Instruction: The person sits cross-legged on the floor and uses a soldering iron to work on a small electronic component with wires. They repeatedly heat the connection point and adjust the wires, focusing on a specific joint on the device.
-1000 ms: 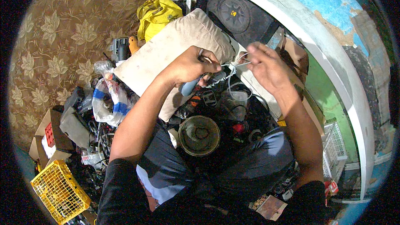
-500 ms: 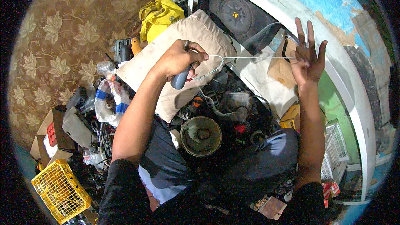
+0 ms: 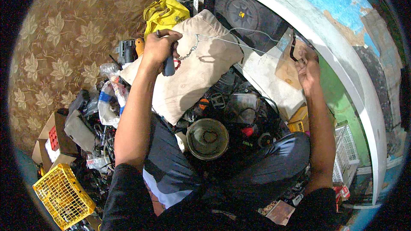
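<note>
My left hand is closed around a tool with a thick grey handle; its working end is mostly hidden in my fist. At the same hand hangs a beaded strand, grey-green with red beads at the lower end. From the strand a thin white string runs right toward my right hand, with a slack curve above it. The right fingers are curled in, and the string seems pinched there, though its end is hard to see. Behind the strand lies a beige cushion.
Between my knees stands a round metal bowl, with dark clutter beyond it. A yellow basket and an open cardboard box lie at left. A yellow bag rests behind the cushion, a speaker beyond. At right is a white curved frame.
My left hand has moved left and up with the tool and strand. My right hand's spread fingers have curled in, and it has dropped slightly. The string now shows a slack curve.
</note>
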A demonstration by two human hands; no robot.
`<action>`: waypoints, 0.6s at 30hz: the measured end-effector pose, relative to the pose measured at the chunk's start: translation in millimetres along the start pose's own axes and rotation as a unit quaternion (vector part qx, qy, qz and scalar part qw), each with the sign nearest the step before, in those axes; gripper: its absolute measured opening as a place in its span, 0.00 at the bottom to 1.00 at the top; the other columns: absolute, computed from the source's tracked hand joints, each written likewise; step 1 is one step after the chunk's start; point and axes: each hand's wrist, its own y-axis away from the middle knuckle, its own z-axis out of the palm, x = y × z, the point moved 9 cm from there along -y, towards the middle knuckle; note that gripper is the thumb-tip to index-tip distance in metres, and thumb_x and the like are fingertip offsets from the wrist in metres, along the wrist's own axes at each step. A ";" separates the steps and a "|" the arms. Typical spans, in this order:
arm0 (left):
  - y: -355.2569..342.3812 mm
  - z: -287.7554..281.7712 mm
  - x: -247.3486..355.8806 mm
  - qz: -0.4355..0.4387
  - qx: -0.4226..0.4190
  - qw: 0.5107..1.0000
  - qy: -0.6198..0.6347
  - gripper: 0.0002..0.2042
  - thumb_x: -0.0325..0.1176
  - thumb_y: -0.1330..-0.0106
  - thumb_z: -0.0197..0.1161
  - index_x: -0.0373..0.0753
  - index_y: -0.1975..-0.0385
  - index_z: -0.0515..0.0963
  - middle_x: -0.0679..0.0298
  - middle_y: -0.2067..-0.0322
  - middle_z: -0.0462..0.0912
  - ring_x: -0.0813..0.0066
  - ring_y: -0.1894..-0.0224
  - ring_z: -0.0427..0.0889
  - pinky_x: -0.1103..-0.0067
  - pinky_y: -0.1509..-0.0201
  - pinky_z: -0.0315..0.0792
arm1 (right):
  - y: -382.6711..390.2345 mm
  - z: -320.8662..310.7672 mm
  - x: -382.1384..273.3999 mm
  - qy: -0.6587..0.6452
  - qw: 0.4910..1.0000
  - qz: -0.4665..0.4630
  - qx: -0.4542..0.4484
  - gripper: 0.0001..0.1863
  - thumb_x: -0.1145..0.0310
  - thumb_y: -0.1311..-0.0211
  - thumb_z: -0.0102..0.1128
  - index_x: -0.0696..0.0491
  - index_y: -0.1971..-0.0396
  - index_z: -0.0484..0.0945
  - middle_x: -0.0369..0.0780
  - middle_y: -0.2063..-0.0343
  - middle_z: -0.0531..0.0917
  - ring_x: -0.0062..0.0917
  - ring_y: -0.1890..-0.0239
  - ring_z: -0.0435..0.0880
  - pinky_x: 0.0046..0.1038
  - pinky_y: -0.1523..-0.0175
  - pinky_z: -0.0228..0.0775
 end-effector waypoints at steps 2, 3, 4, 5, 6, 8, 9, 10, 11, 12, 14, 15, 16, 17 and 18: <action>-1.0 -7.8 -6.4 -0.009 0.030 0.998 0.063 0.07 0.27 0.39 0.60 0.31 0.66 0.80 0.65 0.79 0.74 0.77 0.81 0.73 0.79 0.78 0.70 | -1.6 -3.9 27.0 -0.015 0.997 0.070 0.037 0.16 0.69 0.32 0.55 0.56 0.47 0.75 0.35 0.56 0.79 0.17 0.72 0.72 0.21 0.60 0.70; -2.1 -8.7 -3.2 0.002 0.033 0.998 0.054 0.07 0.28 0.39 0.60 0.31 0.66 0.80 0.66 0.78 0.75 0.77 0.81 0.73 0.79 0.78 0.70 | -10.9 -10.9 36.4 -0.007 0.996 0.093 -0.002 0.16 0.66 0.31 0.53 0.53 0.46 0.74 0.37 0.56 0.81 0.24 0.61 0.78 0.26 0.60 0.71; -3.6 -12.4 -2.2 0.012 0.051 0.996 0.066 0.07 0.28 0.39 0.60 0.31 0.66 0.80 0.65 0.78 0.75 0.77 0.81 0.73 0.79 0.78 0.70 | -20.0 -25.6 44.5 -0.015 0.995 0.098 0.010 0.16 0.66 0.32 0.54 0.53 0.46 0.74 0.38 0.56 0.81 0.25 0.61 0.78 0.27 0.59 0.72; -3.6 -16.7 -1.5 0.020 0.072 0.994 0.075 0.07 0.28 0.39 0.60 0.32 0.66 0.80 0.65 0.78 0.75 0.77 0.81 0.73 0.79 0.78 0.71 | -21.5 -30.4 49.8 -0.024 0.994 0.105 0.020 0.16 0.66 0.32 0.54 0.53 0.46 0.74 0.38 0.55 0.80 0.26 0.60 0.79 0.28 0.59 0.72; -3.6 -21.0 -0.7 0.028 0.092 0.992 0.084 0.06 0.28 0.38 0.60 0.32 0.67 0.80 0.65 0.78 0.75 0.77 0.81 0.73 0.79 0.78 0.71 | -23.2 -35.0 55.3 -0.032 0.993 0.113 0.031 0.17 0.66 0.33 0.54 0.53 0.46 0.73 0.39 0.55 0.80 0.27 0.60 0.79 0.29 0.58 0.73; -7.7 -37.1 -6.8 0.011 0.142 0.985 0.097 0.06 0.28 0.38 0.61 0.34 0.67 0.81 0.64 0.78 0.75 0.76 0.82 0.73 0.78 0.78 0.70 | -29.5 -47.2 65.1 -0.018 0.992 0.118 0.042 0.16 0.71 0.35 0.54 0.52 0.48 0.75 0.36 0.56 0.79 0.24 0.62 0.79 0.27 0.54 0.74; -9.4 -39.2 -6.8 0.020 0.137 0.985 0.108 0.06 0.29 0.38 0.61 0.34 0.67 0.81 0.65 0.79 0.75 0.76 0.82 0.73 0.78 0.78 0.70 | -31.6 -52.9 69.5 -0.010 0.992 0.120 0.047 0.15 0.74 0.36 0.55 0.52 0.49 0.76 0.35 0.57 0.79 0.23 0.63 0.79 0.26 0.51 0.74; -11.3 -40.0 -7.0 0.029 0.131 0.984 0.119 0.06 0.29 0.38 0.62 0.34 0.67 0.81 0.65 0.79 0.75 0.76 0.83 0.73 0.78 0.78 0.70 | -31.5 -56.2 76.6 0.027 0.990 0.134 0.030 0.15 0.73 0.36 0.55 0.52 0.50 0.76 0.35 0.58 0.79 0.24 0.63 0.80 0.28 0.53 0.75; -9.9 -37.0 -4.1 0.028 0.118 0.985 0.125 0.05 0.29 0.38 0.62 0.33 0.68 0.80 0.65 0.80 0.75 0.76 0.84 0.73 0.78 0.79 0.71 | -28.7 -61.0 84.9 0.065 0.986 0.150 0.013 0.14 0.72 0.37 0.56 0.52 0.50 0.77 0.35 0.60 0.80 0.25 0.64 0.80 0.30 0.54 0.77; -8.4 -34.8 -0.6 0.028 0.104 0.985 0.132 0.05 0.28 0.38 0.62 0.32 0.69 0.80 0.65 0.81 0.75 0.76 0.85 0.74 0.77 0.81 0.72 | -25.9 -66.4 92.2 0.104 0.981 0.165 -0.003 0.14 0.71 0.37 0.57 0.52 0.51 0.77 0.35 0.61 0.80 0.26 0.64 0.81 0.32 0.55 0.78; -3.9 -27.7 5.0 0.026 0.061 0.993 0.101 0.05 0.27 0.38 0.62 0.31 0.69 0.80 0.64 0.82 0.75 0.76 0.87 0.74 0.77 0.83 0.72 | -10.5 -59.5 111.0 0.315 0.905 0.262 -0.115 0.15 0.67 0.38 0.61 0.53 0.52 0.78 0.38 0.66 0.83 0.27 0.59 0.82 0.34 0.60 0.79; -0.8 -24.2 5.9 0.024 0.033 0.997 0.062 0.05 0.27 0.38 0.62 0.31 0.69 0.80 0.65 0.82 0.74 0.77 0.87 0.74 0.77 0.83 0.72 | 7.1 -45.8 113.6 0.471 0.808 0.312 -0.167 0.15 0.65 0.38 0.61 0.54 0.52 0.78 0.39 0.66 0.83 0.26 0.58 0.82 0.34 0.60 0.79; 1.7 -15.9 8.4 0.024 0.001 0.999 0.026 0.05 0.27 0.39 0.62 0.32 0.68 0.80 0.65 0.83 0.74 0.77 0.87 0.74 0.77 0.83 0.72 | 22.7 -42.2 113.8 0.611 0.681 0.348 -0.206 0.16 0.64 0.37 0.62 0.55 0.53 0.79 0.40 0.66 0.84 0.26 0.57 0.83 0.34 0.60 0.79; 4.8 -4.2 12.1 0.031 -0.022 0.999 0.018 0.06 0.27 0.39 0.63 0.31 0.68 0.80 0.66 0.83 0.74 0.78 0.87 0.74 0.78 0.83 0.71 | 22.2 -22.3 111.1 0.621 0.694 0.265 -0.250 0.16 0.63 0.37 0.62 0.56 0.52 0.79 0.42 0.65 0.84 0.26 0.56 0.83 0.33 0.58 0.78; 3.6 9.3 8.6 0.028 -0.070 0.997 0.027 0.05 0.26 0.39 0.62 0.31 0.68 0.80 0.66 0.83 0.74 0.78 0.87 0.74 0.78 0.84 0.71 | 24.5 -2.0 109.8 0.627 0.699 0.180 -0.294 0.17 0.62 0.36 0.61 0.56 0.52 0.80 0.43 0.64 0.84 0.26 0.55 0.82 0.32 0.56 0.78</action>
